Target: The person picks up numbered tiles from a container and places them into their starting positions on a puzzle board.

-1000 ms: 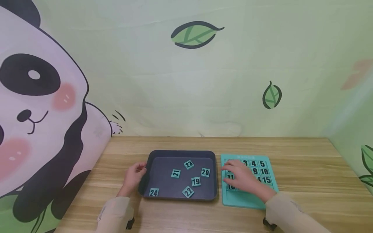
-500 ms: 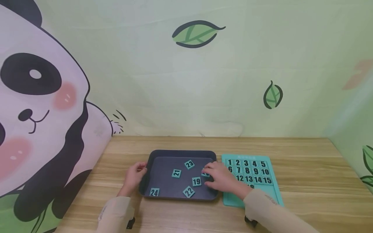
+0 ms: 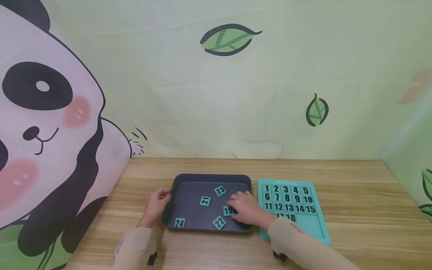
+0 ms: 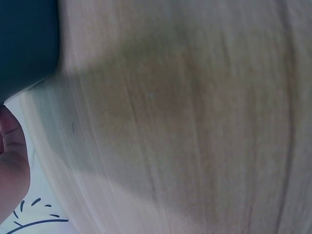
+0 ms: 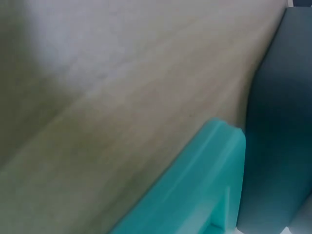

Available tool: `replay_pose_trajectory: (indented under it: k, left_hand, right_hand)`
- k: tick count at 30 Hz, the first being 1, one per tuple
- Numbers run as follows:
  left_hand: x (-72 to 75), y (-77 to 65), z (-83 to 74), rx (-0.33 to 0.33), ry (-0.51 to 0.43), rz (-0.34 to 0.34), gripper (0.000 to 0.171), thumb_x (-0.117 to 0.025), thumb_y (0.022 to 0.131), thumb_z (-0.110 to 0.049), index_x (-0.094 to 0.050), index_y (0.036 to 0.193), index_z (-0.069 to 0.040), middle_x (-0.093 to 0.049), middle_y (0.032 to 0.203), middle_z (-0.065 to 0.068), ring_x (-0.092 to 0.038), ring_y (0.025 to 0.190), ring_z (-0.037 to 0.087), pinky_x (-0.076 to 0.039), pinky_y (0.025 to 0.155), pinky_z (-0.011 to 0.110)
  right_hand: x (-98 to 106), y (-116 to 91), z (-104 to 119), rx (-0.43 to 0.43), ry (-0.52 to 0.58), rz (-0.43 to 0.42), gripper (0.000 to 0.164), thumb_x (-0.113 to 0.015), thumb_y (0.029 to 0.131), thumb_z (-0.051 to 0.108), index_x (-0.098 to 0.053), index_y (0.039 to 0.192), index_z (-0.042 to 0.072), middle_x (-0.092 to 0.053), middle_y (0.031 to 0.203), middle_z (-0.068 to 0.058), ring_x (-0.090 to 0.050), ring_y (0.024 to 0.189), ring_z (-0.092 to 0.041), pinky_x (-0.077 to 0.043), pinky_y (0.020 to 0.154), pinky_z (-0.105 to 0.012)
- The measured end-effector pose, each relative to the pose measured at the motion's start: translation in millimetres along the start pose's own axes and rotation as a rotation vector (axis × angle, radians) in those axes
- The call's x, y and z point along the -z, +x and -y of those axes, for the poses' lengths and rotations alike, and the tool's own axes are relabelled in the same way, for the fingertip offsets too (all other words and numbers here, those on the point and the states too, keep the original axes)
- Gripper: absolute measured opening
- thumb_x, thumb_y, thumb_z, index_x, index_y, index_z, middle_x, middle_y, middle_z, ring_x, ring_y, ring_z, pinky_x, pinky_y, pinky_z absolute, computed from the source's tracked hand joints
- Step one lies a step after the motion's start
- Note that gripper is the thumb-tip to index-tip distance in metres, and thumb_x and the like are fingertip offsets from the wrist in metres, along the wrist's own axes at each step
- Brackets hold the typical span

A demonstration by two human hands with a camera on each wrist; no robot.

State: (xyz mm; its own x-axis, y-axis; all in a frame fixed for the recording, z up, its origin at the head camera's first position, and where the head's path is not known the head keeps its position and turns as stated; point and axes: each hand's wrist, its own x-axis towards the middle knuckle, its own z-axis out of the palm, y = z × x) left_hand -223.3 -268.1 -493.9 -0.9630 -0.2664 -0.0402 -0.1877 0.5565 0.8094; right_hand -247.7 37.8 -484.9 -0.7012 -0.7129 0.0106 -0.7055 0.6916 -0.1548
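At the left rim of the dark tray (image 3: pixel 189 215) is my left hand (image 3: pixel 156 205), its thumb and fingers gripping the rim; part of this hand (image 4: pixel 12 161) also shows at the left edge of the left wrist view. My right hand (image 3: pixel 246 207) reaches into the tray's right side. Its fingertips and thumb pinch the number tile 19 (image 3: pixel 227 210), covering the tile's right part. Tile 20 is hidden under this hand. Other number tiles lie loose in the tray: tile 21 (image 3: pixel 204 201), tile 23 (image 3: pixel 220 191), tile 22 (image 3: pixel 219 222) and tile 24 (image 3: pixel 179 222).
A turquoise number board (image 3: pixel 318 225) lies right of the tray, with rows of tiles from 1 to 18 and a bare strip below. My right forearm crosses its lower left corner. Behind the wooden table (image 3: pixel 354 210) stands a printed wall (image 3: pixel 168 93).
My right hand has moved left from over the board into the tray, past tile 20 to tile 19. My left hand has stayed at the tray's rim.
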Motion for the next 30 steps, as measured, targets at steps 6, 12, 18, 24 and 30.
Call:
replay_pose_trajectory:
  k: [6,12,18,24,30]
  left_hand:
    - [-0.8,1.8,0.3,0.001,0.003,0.005,0.027,-0.050,0.086,-0.006,-0.055,0.111,0.003,-0.058,0.102,0.019,-0.054,0.095,0.028,-0.048,0.079,0.039]
    - [-1.0,0.9,0.0,-0.004,0.001,0.000,0.027,-0.050,0.085,-0.005,-0.056,0.110,0.004,-0.058,0.101,0.019,-0.054,0.095,0.029,-0.048,0.079,0.039]
    - [-1.5,2.1,0.6,0.012,0.013,0.003,0.027,-0.050,0.086,-0.005,-0.056,0.111,0.002,-0.058,0.103,0.018,-0.054,0.096,0.028,-0.048,0.080,0.039]
    - [-0.5,-0.3,-3.2,0.030,0.029,0.012,0.027,-0.050,0.086,-0.006,-0.055,0.112,0.001,-0.058,0.104,0.018,-0.054,0.097,0.028,-0.048,0.081,0.039]
    - [0.2,-1.3,-3.8,0.025,0.013,0.022,0.027,-0.049,0.087,-0.007,-0.055,0.112,0.002,-0.057,0.105,0.019,-0.053,0.098,0.029,-0.047,0.081,0.039]
  right_hand:
    - [-1,0,0,-0.008,-0.011,-0.011,0.035,-0.065,0.075,0.032,-0.063,0.106,0.016,-0.059,0.098,0.002,-0.047,0.088,-0.013,-0.038,0.077,-0.031]
    - [6,-7,0,0.025,0.064,-0.069,0.032,-0.067,0.074,0.030,-0.065,0.102,0.014,-0.055,0.090,0.003,-0.043,0.081,-0.011,-0.038,0.071,-0.027]
    - [23,-21,-5,0.061,0.112,-0.154,0.030,-0.069,0.071,0.027,-0.065,0.098,0.015,-0.052,0.086,0.006,-0.041,0.079,-0.008,-0.038,0.068,-0.023]
    - [43,-43,-18,0.019,0.160,-0.186,0.028,-0.071,0.071,0.023,-0.065,0.097,0.016,-0.051,0.084,0.008,-0.040,0.077,-0.006,-0.038,0.065,-0.020]
    - [55,-64,-33,-0.034,0.196,-0.190,0.029,-0.071,0.071,0.022,-0.064,0.099,0.016,-0.052,0.087,0.007,-0.042,0.079,-0.007,-0.040,0.068,-0.023]
